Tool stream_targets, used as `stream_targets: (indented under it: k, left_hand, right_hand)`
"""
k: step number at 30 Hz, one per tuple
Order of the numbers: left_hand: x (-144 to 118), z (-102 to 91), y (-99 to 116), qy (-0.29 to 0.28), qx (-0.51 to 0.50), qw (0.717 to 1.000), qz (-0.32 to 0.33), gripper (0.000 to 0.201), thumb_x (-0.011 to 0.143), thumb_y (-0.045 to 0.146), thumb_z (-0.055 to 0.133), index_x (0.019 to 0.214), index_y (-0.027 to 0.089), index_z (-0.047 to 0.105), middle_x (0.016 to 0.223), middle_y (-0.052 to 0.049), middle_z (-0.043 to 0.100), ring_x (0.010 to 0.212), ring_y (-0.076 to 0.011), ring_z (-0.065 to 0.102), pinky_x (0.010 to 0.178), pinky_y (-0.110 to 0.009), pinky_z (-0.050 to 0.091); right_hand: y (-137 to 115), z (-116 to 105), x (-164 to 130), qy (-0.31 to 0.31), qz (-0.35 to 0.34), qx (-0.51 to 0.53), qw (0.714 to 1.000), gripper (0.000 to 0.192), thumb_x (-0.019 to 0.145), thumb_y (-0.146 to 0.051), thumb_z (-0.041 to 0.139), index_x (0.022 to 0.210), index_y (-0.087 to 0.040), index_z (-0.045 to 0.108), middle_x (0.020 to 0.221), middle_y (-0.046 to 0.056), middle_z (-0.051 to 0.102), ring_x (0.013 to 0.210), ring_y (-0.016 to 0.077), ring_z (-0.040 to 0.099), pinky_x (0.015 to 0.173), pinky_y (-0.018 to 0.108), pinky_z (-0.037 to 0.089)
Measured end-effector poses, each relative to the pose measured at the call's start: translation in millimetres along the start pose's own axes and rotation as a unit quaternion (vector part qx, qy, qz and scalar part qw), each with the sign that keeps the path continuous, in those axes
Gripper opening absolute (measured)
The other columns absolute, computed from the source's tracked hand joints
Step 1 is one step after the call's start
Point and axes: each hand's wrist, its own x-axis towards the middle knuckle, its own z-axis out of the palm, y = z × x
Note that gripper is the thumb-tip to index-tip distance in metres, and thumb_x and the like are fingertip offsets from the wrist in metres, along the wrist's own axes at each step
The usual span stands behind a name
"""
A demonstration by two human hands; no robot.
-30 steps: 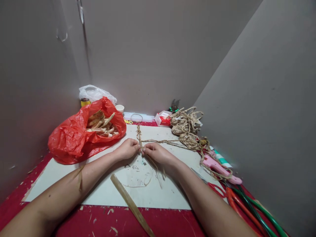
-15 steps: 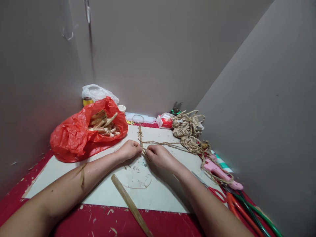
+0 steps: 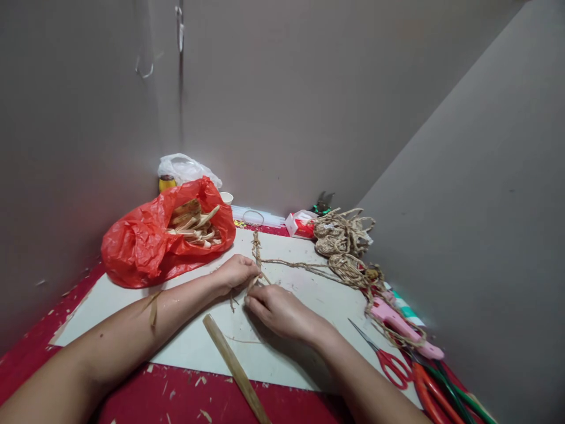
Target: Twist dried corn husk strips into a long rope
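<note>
Red bag (image 3: 145, 247), scissors (image 3: 388, 359) (red-handled), glue gun (image 3: 399, 324)

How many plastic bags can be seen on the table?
2. A red plastic bag holding pale strips lies at the left of the white board; a white plastic bag sits behind it in the corner. Others may be hidden.

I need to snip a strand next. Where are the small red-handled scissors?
In the head view, the red-handled scissors lie on the white board's right edge, beside the right forearm, just below the pink glue gun.
</note>
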Motion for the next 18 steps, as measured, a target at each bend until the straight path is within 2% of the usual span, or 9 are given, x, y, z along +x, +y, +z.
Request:
stream_targets:
  k: [1, 2, 5, 6, 7, 9, 12, 15, 18]
  left_hand:
    - [-0.2, -0.9, 1.4, -0.003, -0.01, 1.0, 0.002, 0.015, 0.068, 0.026, 0.058, 0.061, 0.015, 0.049, 0.036, 0.009, 0.03, 0.031, -0.0033, 0.018, 0.037, -0.022, 0.008]
    - [-0.5, -1.7, 2.9, -0.008, -0.022, 1.0, 0.003, 0.017, 0.068, 0.027, 0.059, 0.061, 0.015, 0.049, 0.036, 0.01, 0.029, 0.031, -0.0032, 0.017, 0.037, -0.022, 0.007]
    - [-1.3, -3.5, 6.8, -0.039, -0.051, 0.998, -0.008, 0.02, 0.068, 0.031, 0.061, 0.065, 0.015, 0.05, 0.037, 0.011, 0.026, 0.033, -0.0029, 0.015, 0.038, -0.022, 0.006]
    - [-1.4, -3.6, 7.4, -0.048, -0.056, 0.997, -0.015, 0.02, 0.068, 0.032, 0.062, 0.066, 0.015, 0.051, 0.038, 0.011, 0.025, 0.033, -0.0028, 0.014, 0.039, -0.022, 0.006]
    - [-1.5, -3.6, 7.5, -0.053, -0.058, 0.997, -0.018, 0.021, 0.068, 0.033, 0.062, 0.067, 0.015, 0.051, 0.038, 0.011, 0.024, 0.034, -0.0028, 0.014, 0.039, -0.022, 0.005]
    - [-1.1, -3.0, 6.6, -0.052, -0.051, 0.997, -0.015, 0.022, 0.069, 0.034, 0.061, 0.065, 0.016, 0.049, 0.039, 0.011, 0.025, 0.034, -0.0028, 0.014, 0.039, -0.022, 0.006]
    - [-0.3, -2.0, 3.7, -0.055, -0.005, 0.998, 0.012, 0.022, 0.072, 0.034, 0.057, 0.062, 0.014, 0.05, 0.041, 0.008, 0.034, 0.034, -0.0027, 0.017, 0.039, -0.023, 0.007]
    - [0.3, -1.2, 1.8, -0.066, 0.05, 0.996, 0.034, 0.024, 0.074, 0.034, 0.053, 0.065, 0.012, 0.056, 0.041, 0.007, 0.035, 0.035, -0.0034, 0.018, 0.039, -0.024, 0.008]
    - [1.2, -1.1, 1.2, -0.041, 0.082, 0.994, 0.051, 0.023, 0.073, 0.035, 0.053, 0.067, 0.013, 0.055, 0.045, 0.007, 0.038, 0.038, -0.0038, 0.024, 0.041, -0.021, 0.014]
  right_hand:
    - [1.1, -7.6, -1.6, -0.013, -0.008, 0.045, 0.999, 0.031, 0.087, -0.035, 0.042, 0.063, -0.018, 0.055, 0.06, 0.003, 0.059, 0.053, 0.0139, 0.049, 0.051, 0.024, 0.03]
    - [3.7, -14.6, -2.0, 0.004, 0.0, 0.085, 0.996, 0.035, 0.087, -0.038, 0.042, 0.06, -0.018, 0.054, 0.055, 0.002, 0.055, 0.05, 0.0132, 0.047, 0.05, 0.024, 0.03]
    - [18.6, -25.3, 4.7, 0.182, 0.075, 0.154, 0.968, 0.038, 0.085, -0.046, 0.043, 0.061, -0.018, 0.052, 0.051, 0.001, 0.051, 0.051, 0.0133, 0.047, 0.05, 0.024, 0.033]
    - [24.3, -24.1, 8.9, 0.223, 0.09, 0.18, 0.954, 0.037, 0.084, -0.048, 0.045, 0.063, -0.018, 0.053, 0.054, 0.001, 0.053, 0.052, 0.0134, 0.048, 0.05, 0.024, 0.034]
    - [29.6, -20.7, 13.6, 0.231, 0.098, 0.219, 0.943, 0.037, 0.082, -0.05, 0.047, 0.065, -0.018, 0.054, 0.057, 0.002, 0.054, 0.053, 0.0131, 0.049, 0.049, 0.023, 0.035]
    - [37.5, -10.4, 22.5, 0.158, 0.111, 0.336, 0.922, 0.038, 0.081, -0.052, 0.045, 0.066, -0.017, 0.053, 0.053, 0.0, 0.051, 0.044, 0.0102, 0.043, 0.042, 0.022, 0.031]
    - [43.7, 2.2, 30.8, 0.027, 0.137, 0.452, 0.881, 0.039, 0.081, -0.051, 0.045, 0.063, -0.017, 0.052, 0.042, -0.007, 0.035, 0.032, 0.0049, 0.023, 0.032, 0.019, 0.016]
    - [48.3, 2.5, 32.5, -0.009, 0.151, 0.476, 0.866, 0.035, 0.079, -0.046, 0.049, 0.062, -0.016, 0.053, 0.04, -0.009, 0.028, 0.031, 0.0035, 0.016, 0.031, 0.019, 0.009]
    - [52.2, -2.8, 31.3, -0.036, 0.149, 0.506, 0.849, 0.034, 0.078, -0.044, 0.051, 0.057, -0.018, 0.046, 0.039, -0.01, 0.026, 0.031, 0.0031, 0.016, 0.03, 0.018, 0.009]
